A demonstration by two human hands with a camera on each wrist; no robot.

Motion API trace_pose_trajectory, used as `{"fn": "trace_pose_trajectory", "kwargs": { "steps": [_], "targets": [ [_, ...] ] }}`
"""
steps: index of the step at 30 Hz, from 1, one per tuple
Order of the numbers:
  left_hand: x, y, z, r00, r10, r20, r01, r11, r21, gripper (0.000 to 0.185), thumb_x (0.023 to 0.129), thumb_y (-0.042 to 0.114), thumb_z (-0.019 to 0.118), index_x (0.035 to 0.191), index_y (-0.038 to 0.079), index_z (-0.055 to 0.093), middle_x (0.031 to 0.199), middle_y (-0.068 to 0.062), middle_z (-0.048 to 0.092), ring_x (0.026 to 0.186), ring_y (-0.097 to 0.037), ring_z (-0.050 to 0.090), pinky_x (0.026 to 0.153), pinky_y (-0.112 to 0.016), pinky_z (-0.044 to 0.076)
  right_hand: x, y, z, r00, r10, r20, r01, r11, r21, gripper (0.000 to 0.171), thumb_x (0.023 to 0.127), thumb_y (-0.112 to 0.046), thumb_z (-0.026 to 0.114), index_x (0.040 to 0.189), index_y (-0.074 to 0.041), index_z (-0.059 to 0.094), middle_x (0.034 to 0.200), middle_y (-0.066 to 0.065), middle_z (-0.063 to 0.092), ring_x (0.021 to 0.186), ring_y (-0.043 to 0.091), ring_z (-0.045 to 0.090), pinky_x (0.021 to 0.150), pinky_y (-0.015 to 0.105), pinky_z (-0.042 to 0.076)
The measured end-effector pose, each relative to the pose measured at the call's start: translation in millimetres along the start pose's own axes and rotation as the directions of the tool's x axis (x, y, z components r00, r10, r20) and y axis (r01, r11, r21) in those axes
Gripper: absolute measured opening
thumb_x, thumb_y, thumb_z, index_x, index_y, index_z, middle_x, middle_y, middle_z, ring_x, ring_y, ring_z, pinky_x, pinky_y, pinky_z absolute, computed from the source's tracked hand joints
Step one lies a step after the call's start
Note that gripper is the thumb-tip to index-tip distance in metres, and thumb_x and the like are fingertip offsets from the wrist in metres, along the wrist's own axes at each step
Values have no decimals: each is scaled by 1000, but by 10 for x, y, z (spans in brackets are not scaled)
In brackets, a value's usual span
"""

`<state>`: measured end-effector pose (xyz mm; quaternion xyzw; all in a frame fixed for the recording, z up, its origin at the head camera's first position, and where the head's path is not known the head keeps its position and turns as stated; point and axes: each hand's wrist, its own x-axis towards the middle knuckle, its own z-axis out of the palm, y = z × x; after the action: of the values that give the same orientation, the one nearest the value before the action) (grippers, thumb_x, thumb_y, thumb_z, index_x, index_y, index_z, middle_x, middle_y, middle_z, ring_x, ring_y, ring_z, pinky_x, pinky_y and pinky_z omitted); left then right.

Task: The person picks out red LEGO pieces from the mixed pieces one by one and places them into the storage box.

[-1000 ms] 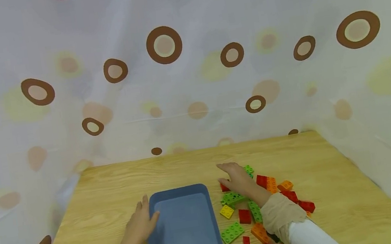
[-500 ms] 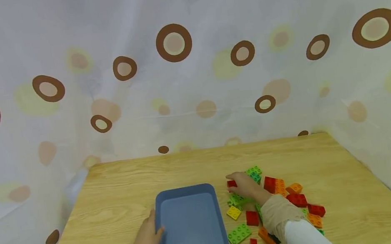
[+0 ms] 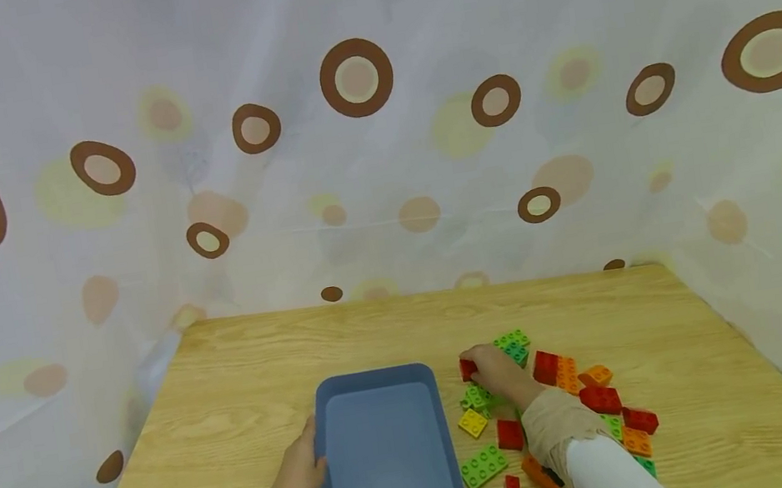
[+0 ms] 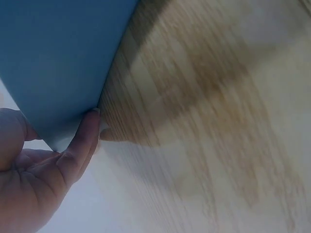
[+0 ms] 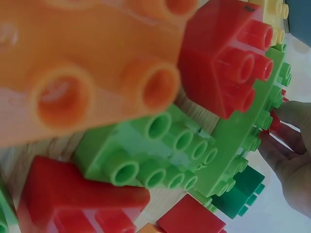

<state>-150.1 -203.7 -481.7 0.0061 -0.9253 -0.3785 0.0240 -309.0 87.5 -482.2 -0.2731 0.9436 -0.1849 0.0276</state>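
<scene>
As seen from the head view, a blue tray [image 3: 385, 456] is recorded lying flat on the wooden table [image 3: 245, 384], with the left hand [image 3: 297, 481] laid against its left rim, fingers resting along the edge and curled round nothing that can be made out. To the right of the tray a scatter of red, green, orange and yellow building bricks [image 3: 581, 401] is noted, and the right hand [image 3: 497, 371] is placed at the far left edge of that scatter, its fingers closed about a small red brick [image 3: 467, 368] just beside the tray's far right corner. From the left wrist view, the tray wall [image 4: 58, 53] is catalogued as a plain blue surface, with the thumb [image 4: 85, 138] pressed against its lower edge over the table top; the other fingers are not shown. From the right wrist view, an orange brick [image 5: 82, 63], a red brick with studs [image 5: 228, 58] and green bricks [image 5: 160, 155] are seen very close and partly blurred, while the fingers [image 5: 286, 145] are seen at the right edge touching a red piece; how firmly it is pinched cannot be told. The step in hand is judged to be the picking up of one brick while the tray is steadied. For the next move, a secure pinch, a lift clear of neighbouring bricks and a short carry leftward over the tray rim are judged to be called for.
</scene>
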Motion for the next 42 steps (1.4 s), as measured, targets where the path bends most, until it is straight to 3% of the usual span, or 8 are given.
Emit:
{"fn": "trace_pose_trajectory", "kwargs": {
  "steps": [3, 11, 17, 21, 28, 31, 36, 42],
  "targets": [
    [4, 9, 2, 1000, -1, 6, 1, 1000, 1, 62, 78, -13, 54, 132, -24, 26, 125, -43, 43, 114, -53, 47, 94, -55, 43, 8, 25, 4, 1000, -1, 0, 1, 1000, -6, 16, 77, 8, 65, 91, 0, 65, 91, 14, 67, 88, 28, 62, 73, 38, 52],
    [14, 9, -18, 1000, -7, 7, 7, 999, -33, 61, 79, -12, 50, 134, -21, 27, 123, -40, 48, 102, -45, 58, 78, -43, 53, 11, 8, -96, 995, 83, 49, -85, 995, 49, 28, 83, 4, 61, 111, 6, 61, 105, 19, 63, 97, 30, 59, 80, 41, 52],
    [18, 7, -58, 1000, -13, 5, 13, 999, -52, 61, 79, -11, 49, 135, -20, 26, 122, -40, 49, 76, -25, 59, 57, -28, 47, 70, -64, -186, 999, 37, -30, -36, 999, 22, 25, 82, 3, 62, 106, 5, 64, 90, 15, 63, 77, 23, 57, 66, 33, 50],
    [16, -10, -77, 999, -33, 13, 34, 998, -53, 61, 81, -10, 48, 137, -19, 25, 124, -39, 48, 69, -22, 57, 53, -26, 45, 131, -209, -266, 999, 1, -53, -1, 1000, -18, 30, 82, -1, 65, 111, 5, 64, 96, 17, 65, 84, 26, 61, 71, 35, 53],
    [36, -33, -98, 1000, -18, -5, 18, 1000, -22, 61, 80, -11, 49, 136, -20, 26, 126, -38, 47, 91, -30, 60, 66, -33, 50, 282, -575, -381, 999, -37, -34, 36, 999, -15, 37, 83, -4, 65, 119, 4, 60, 108, 19, 64, 97, 30, 61, 81, 40, 53],
    [36, -36, -86, 1000, -26, 4, 26, 999, -29, 61, 80, -11, 48, 136, -20, 25, 126, -39, 47, 88, -30, 60, 63, -31, 49, 321, -736, -375, 998, -67, -15, 66, 997, -36, 35, 83, -4, 64, 117, 3, 61, 107, 19, 64, 97, 30, 61, 80, 39, 53],
    [17, -37, -49, 1000, -28, 10, 28, 999, -35, 60, 80, -11, 49, 135, -21, 26, 124, -39, 48, 93, -32, 61, 65, -31, 50, 356, -988, -301, 989, -143, -24, 142, 989, -41, 27, 81, -2, 66, 108, 2, 65, 100, 18, 66, 92, 30, 62, 77, 39, 53],
    [5, -14, -28, 1000, -10, -2, 9, 999, -33, 59, 80, -11, 49, 134, -21, 27, 123, -39, 49, 108, -43, 56, 80, -42, 53, 366, -1233, -129, 974, -228, -11, 227, 971, -74, 18, 80, -2, 67, 97, -2, 66, 92, 12, 67, 87, 24, 62, 73, 32, 53]
  ]
}}
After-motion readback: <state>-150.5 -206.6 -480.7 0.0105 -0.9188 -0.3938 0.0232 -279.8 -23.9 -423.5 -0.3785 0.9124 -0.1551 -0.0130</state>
